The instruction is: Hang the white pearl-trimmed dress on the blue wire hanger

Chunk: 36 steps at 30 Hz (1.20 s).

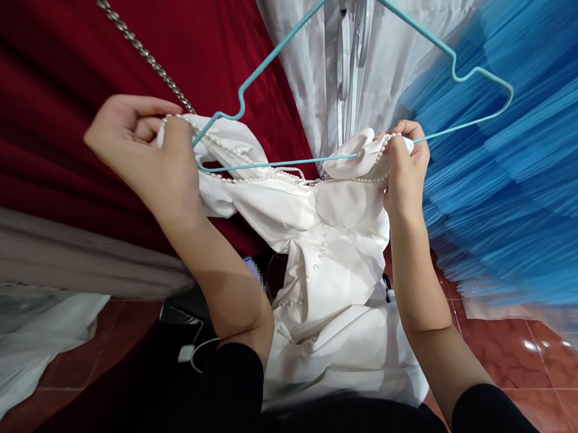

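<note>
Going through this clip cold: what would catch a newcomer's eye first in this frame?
Centre frame, a white dress edged with pearls is held up on a teal wire hanger. The left hand pinches one shoulder of it and the right hand the other. Behind hang a deep red cloth at left and blue pleated tulle at right, over a red tiled floor.

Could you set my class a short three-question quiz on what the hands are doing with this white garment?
1. True or false: the wire hanger is red.
2. What does the left hand grip?
3. Which fabric hangs nearest the right hand? A red B blue C grey

Key:
1. False; it is teal.
2. One pearl-trimmed shoulder of the white dress.
3. B, the blue tulle.
</note>
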Motion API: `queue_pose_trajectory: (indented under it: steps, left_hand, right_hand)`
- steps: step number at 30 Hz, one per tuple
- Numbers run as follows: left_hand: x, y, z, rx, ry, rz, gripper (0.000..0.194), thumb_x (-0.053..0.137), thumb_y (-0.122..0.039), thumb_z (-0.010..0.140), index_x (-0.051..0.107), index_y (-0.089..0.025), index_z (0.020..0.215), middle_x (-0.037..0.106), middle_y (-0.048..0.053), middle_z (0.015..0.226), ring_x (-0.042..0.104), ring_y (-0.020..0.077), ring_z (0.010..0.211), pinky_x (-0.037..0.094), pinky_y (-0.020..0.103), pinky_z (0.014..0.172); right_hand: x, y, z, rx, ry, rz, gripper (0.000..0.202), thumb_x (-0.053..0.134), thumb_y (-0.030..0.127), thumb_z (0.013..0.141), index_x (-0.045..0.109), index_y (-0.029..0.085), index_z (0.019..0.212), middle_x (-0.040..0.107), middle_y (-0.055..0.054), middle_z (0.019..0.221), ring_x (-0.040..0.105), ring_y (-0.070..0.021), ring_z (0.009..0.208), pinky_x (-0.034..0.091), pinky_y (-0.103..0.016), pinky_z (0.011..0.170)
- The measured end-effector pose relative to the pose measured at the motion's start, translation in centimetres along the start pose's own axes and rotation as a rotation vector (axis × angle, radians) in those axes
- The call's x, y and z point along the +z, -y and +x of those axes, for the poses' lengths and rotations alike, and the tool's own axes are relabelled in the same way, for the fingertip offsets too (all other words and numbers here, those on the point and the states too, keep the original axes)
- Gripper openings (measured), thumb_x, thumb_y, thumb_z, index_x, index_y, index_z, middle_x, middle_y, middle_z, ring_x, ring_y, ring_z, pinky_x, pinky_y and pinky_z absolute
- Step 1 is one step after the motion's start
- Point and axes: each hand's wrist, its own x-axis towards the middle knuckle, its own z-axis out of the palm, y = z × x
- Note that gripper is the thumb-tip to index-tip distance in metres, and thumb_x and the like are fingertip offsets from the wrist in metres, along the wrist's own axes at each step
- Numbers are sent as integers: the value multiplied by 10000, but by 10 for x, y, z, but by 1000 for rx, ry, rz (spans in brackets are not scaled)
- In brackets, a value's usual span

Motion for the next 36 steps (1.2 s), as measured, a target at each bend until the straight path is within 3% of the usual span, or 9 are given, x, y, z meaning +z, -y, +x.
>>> queue_pose_trajectory:
  steps: [7, 14, 20, 23, 26, 28, 32, 34, 36]
  left_hand:
    - [-10, -25, 0, 97, -52, -12, 264, 453, 125, 776, 648, -47, 818, 619, -1, 776, 507, 55, 641, 423, 196, 664]
    - [21, -45, 13, 94, 206, 50, 316, 464, 102, 726, 686, -65, 876, 538, -12, 711, 401, 57, 581, 283, 190, 534]
    - [28, -67, -13, 205, 283, -263, 384, 481, 98, 705, 680, -103, 965, 566, 10, 879, 508, 78, 720, 406, 213, 669]
    - [26, -74, -44, 22, 282, -442, 246, 512, 2, 799, 713, -126, 859, 592, 15, 754, 544, 105, 627, 423, 254, 613]
    - [29, -63, -75, -339, 632, -391, 264, 526, -217, 940, 737, -138, 802, 653, 53, 661, 598, 136, 570, 437, 257, 515]
    - [40, -50, -92, -501, 764, -382, 287, 561, -384, 954, 733, -157, 915, 720, 96, 815, 670, 161, 694, 517, 257, 585]
    - [75, -38, -111, -608, 568, -696, 261, 565, -411, 947, 592, -239, 1141, 646, 96, 1234, 656, 200, 1112, 548, 329, 932]
    - [89, -43, -114, -644, 502, -836, 188, 505, -343, 958, 552, -236, 1105, 636, 87, 1194, 638, 199, 1148, 520, 361, 1000]
    - [97, -50, -116, -661, 429, -908, 116, 460, -269, 946, 528, -233, 1033, 626, 57, 956, 659, 175, 1011, 517, 368, 991]
  right_hand:
    - [2, 2, -2, -7, 1, -96, 133, 505, 273, 856, 375, 253, 867, 554, 12, 759, 579, -124, 719, 482, -263, 594]
    - [0, -3, -3, -9, 24, -103, 112, 495, 305, 877, 395, 253, 878, 553, 15, 759, 579, -115, 728, 449, -246, 557]
    - [2, -1, -8, -31, 0, -97, 157, 518, 364, 899, 398, 267, 925, 589, 12, 810, 630, -133, 811, 510, -280, 637]
    - [5, -2, -8, -33, -26, -143, 208, 506, 450, 921, 398, 284, 985, 606, 4, 850, 647, -147, 860, 526, -297, 661]
    - [5, -4, -7, -30, -17, -154, 225, 499, 474, 924, 393, 290, 997, 608, 3, 850, 651, -155, 872, 529, -300, 656]
    - [5, -5, -7, -34, -9, -150, 195, 490, 443, 928, 387, 288, 986, 608, 5, 844, 651, -156, 869, 530, -300, 650]
    - [4, -4, -8, -49, 2, -183, 140, 453, 401, 941, 381, 291, 988, 613, 4, 857, 645, -144, 840, 518, -285, 625]
    - [5, -3, -9, -60, 3, -203, 163, 465, 423, 938, 383, 293, 994, 614, 2, 868, 638, -139, 821, 509, -276, 615]
    - [5, -2, -10, -68, -1, -200, 199, 495, 444, 924, 385, 291, 987, 608, 2, 865, 627, -136, 800, 502, -271, 614]
